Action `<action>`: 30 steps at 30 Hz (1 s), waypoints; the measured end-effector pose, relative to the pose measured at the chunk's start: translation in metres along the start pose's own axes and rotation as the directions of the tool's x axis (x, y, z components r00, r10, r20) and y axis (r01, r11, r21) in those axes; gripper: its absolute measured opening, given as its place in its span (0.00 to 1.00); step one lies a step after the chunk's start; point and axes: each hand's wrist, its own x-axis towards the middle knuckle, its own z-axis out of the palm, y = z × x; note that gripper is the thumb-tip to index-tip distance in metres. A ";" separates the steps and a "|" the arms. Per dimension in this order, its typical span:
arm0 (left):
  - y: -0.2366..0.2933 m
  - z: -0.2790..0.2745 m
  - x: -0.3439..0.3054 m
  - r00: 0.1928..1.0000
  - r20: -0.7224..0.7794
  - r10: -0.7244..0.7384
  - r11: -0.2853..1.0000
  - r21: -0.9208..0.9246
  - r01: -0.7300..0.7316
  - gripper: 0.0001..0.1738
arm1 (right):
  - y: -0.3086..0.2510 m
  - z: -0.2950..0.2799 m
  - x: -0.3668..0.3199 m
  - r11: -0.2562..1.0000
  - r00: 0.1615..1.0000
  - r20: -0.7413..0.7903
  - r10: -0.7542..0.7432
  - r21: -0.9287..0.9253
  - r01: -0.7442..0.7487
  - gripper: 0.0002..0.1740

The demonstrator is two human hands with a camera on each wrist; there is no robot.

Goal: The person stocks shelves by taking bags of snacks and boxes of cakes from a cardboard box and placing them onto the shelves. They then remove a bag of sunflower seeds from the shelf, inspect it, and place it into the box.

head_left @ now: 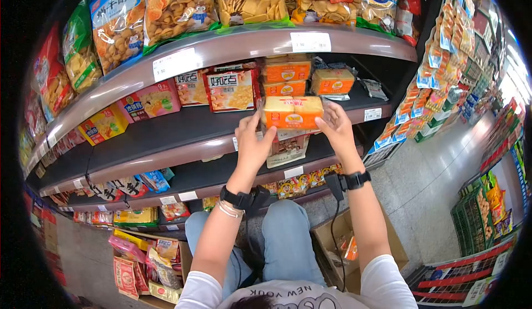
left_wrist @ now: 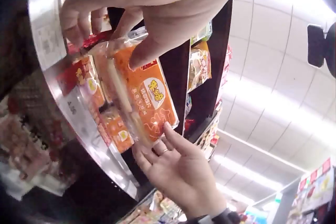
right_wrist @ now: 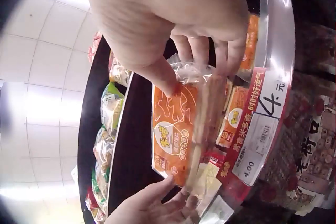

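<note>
An orange cracker pack in clear wrap is held level between both hands, in front of the middle shelf. The left hand grips its left end, and the right hand pinches the other end with thumb and fingers. In the left wrist view the left thumb presses the orange face of the pack; the right wrist view has the right thumb on the same face of the pack. Behind it, similar orange packs are stacked on the shelf, with another pack to their right.
Red cracker bags and boxes stand left on the shelf. Snack bags line the shelf above. A filled carton and another carton flank the person's knees. Hanging packets cover the shelf's right end.
</note>
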 end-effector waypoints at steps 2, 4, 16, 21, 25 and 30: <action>0.000 0.000 0.013 0.990 0.096 -0.101 0.990 -0.090 0.110 0.32 | 0.020 -0.002 0.017 0.982 0.993 -0.016 -0.114 -0.155 0.110 0.27; 0.001 0.002 0.020 0.990 0.102 -0.101 0.993 -0.047 0.106 0.33 | 0.035 -0.007 0.033 0.820 0.957 -0.004 -0.291 -0.517 0.247 0.26; 0.001 0.020 0.035 0.984 0.119 -0.134 0.979 -0.141 0.150 0.36 | 0.058 0.004 0.057 0.636 0.954 -0.066 -0.293 -0.759 0.143 0.31; -0.009 0.027 0.036 0.981 0.080 -0.178 0.960 -0.206 0.191 0.37 | 0.049 0.009 0.053 0.617 0.968 -0.128 -0.218 -0.787 0.035 0.30; -0.002 0.025 0.038 0.965 0.106 -0.238 0.946 -0.201 0.256 0.40 | 0.053 0.008 0.052 0.628 0.953 -0.149 -0.263 -0.777 0.052 0.29; 0.017 0.023 0.030 0.970 -0.010 -0.245 0.943 -0.236 0.235 0.38 | 0.046 -0.003 0.032 0.740 0.914 -0.247 -0.322 -0.667 0.081 0.26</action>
